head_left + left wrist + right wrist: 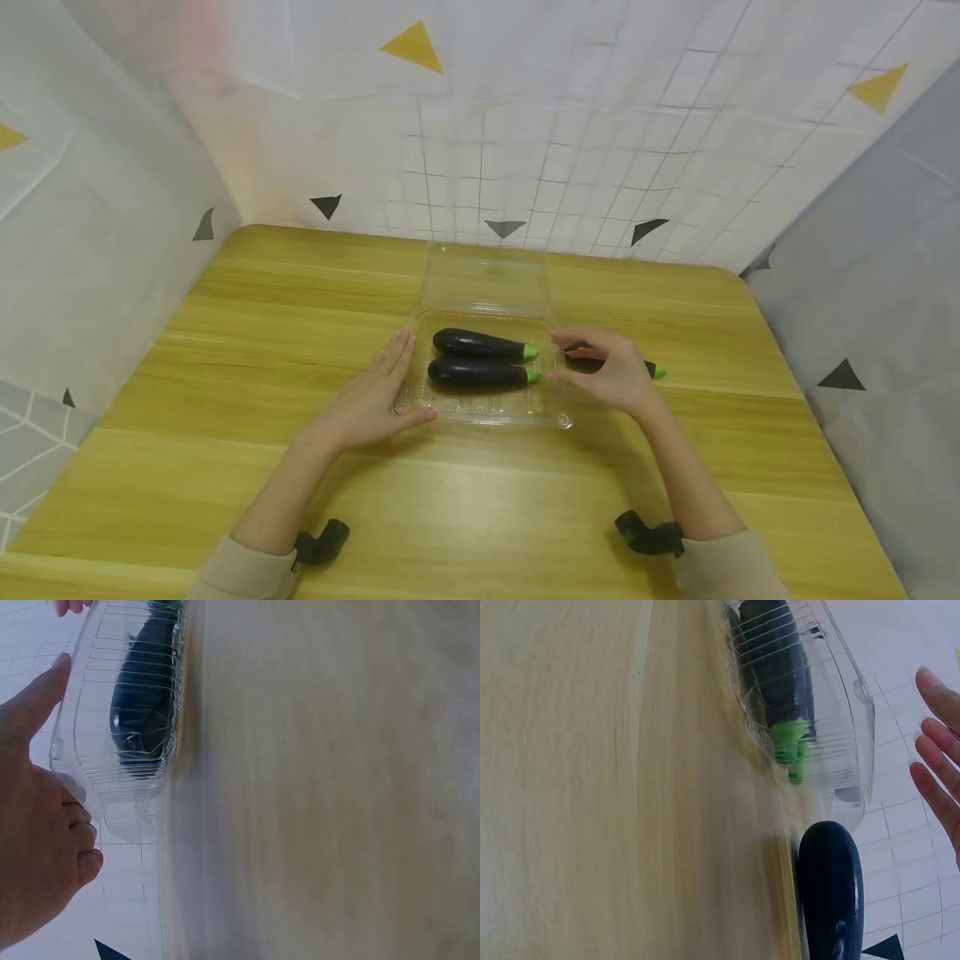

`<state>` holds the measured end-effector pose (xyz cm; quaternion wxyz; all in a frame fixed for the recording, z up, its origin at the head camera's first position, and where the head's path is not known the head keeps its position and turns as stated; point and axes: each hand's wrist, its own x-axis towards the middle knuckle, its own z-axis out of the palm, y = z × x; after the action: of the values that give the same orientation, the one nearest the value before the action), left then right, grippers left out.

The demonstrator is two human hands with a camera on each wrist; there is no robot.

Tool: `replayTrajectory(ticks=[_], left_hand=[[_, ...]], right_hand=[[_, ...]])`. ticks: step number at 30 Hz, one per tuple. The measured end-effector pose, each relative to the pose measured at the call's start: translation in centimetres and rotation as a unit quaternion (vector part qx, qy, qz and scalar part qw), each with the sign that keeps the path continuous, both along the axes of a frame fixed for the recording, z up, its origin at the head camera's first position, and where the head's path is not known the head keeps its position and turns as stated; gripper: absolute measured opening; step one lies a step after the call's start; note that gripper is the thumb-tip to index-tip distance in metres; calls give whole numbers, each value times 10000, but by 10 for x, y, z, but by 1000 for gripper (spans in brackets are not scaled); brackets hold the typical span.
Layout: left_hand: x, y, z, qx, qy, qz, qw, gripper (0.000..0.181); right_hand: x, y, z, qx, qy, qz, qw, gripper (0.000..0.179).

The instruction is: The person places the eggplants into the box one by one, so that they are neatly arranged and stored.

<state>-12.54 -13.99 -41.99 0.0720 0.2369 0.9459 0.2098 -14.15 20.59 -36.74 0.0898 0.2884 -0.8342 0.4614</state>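
A clear plastic clamshell container (487, 411) lies on the table with its lid (486, 279) folded back. Two dark eggplants (480, 372) with green stem ends rest side by side inside it. My left hand (367, 400) touches the container's left side, its fingers straight along that edge and its thumb at the front corner. Over the container's right edge, my right hand (611, 371) hovers with thumb and fingers apart, holding nothing. A third eggplant (830, 889) lies on the table to the right of the container, partly hidden by that hand in the head view.
The wooden table (480, 508) meets a white sheet (495, 150) behind it, marked with grid lines and triangles. More sheets hang at the left and right. A black strapped-on device (648, 533) sits at each wrist.
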Motion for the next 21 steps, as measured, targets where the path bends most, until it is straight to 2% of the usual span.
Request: replayTrajectory(ticks=[13, 21], left_hand=[[0, 0, -1, -26, 45, 11, 10000, 110], [0, -1, -2, -16, 14, 35, 10000, 110]], right_hand=[[-2, 13, -3, -164, 191, 32, 9997, 50], [-2, 23, -1, -199, -84, -179, 9996, 47]])
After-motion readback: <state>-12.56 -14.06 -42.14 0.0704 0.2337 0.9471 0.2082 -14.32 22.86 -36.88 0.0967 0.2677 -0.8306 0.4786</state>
